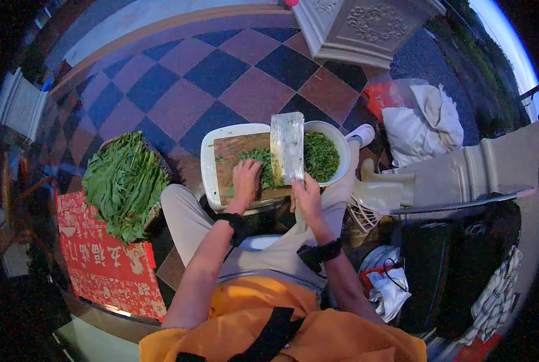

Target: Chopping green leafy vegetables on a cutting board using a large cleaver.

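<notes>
My right hand (pixel 306 199) is closed around the handle of a broad cleaver (pixel 287 147), whose wide blade points away from me over the right side of a wooden cutting board (pixel 226 158). My left hand (pixel 246 183) presses on chopped green leaves (pixel 256 155) on the board, left of the blade. Under the board is a white plastic tub or tray (pixel 208 163). A round white bowl (pixel 344 156) with finely chopped greens (pixel 321 156) stands against its right side. The blade covers part of the leaves and the bowl's left rim.
A basket (pixel 156 210) heaped with long green leaves (pixel 122 185) stands at my left, by a red mat (pixel 111 271) bearing writing. White sacks (pixel 421 122), pale boots (pixel 382 190) and a white bag (pixel 389 289) lie on the right. Carved stone pedestals rise from the tiled floor (pixel 215 72).
</notes>
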`<state>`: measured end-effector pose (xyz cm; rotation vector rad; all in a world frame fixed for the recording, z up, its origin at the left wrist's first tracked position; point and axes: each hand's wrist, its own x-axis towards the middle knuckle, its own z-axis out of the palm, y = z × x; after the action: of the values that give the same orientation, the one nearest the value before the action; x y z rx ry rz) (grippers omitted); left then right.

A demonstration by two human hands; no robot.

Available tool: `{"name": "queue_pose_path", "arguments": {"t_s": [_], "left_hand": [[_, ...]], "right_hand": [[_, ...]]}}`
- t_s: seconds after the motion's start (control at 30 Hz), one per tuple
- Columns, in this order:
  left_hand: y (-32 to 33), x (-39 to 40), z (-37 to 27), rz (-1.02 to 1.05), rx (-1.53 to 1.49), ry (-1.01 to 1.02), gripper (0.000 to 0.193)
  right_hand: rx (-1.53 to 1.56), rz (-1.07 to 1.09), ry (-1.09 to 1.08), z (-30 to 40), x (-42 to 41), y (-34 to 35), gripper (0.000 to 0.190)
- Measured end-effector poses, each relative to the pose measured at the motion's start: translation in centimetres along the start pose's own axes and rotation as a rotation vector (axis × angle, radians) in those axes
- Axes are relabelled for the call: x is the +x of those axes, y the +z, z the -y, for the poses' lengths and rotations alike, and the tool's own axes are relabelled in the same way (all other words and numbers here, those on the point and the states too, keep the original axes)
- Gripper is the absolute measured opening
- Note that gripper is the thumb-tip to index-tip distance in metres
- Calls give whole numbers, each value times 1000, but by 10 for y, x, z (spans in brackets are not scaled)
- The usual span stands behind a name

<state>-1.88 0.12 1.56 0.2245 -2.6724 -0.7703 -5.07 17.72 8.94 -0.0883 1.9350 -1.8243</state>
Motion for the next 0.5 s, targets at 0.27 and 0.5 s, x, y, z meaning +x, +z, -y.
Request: {"name": "queue_pose_path", "arguments": {"t_s": [0.27, 0.5], "left_hand": [[-15, 16, 1, -188, -164, -23, 21], [6, 13, -40, -102, -93, -40, 24]], "right_hand": [[88, -75, 1, 17, 6, -23, 15], [76, -118, 13, 11, 2, -29, 14]]}}
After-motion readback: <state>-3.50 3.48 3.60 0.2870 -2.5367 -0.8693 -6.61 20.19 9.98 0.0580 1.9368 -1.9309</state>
